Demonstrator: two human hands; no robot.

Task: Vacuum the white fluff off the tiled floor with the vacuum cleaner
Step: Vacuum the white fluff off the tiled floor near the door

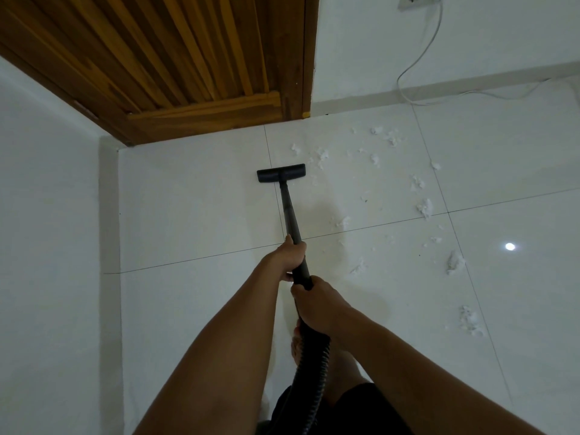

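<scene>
Both hands curled round the wand [290, 211], left hand [290, 259] ahead of right hand [317, 304], for steering I guess, so the floor head [281, 173] sits flat mid-frame beside the white fluff [425, 208].

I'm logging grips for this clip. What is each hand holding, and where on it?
Both grip the vacuum cleaner's black tube: the left hand partway up, the right hand at its upper end, where the ribbed hose joins.
</scene>
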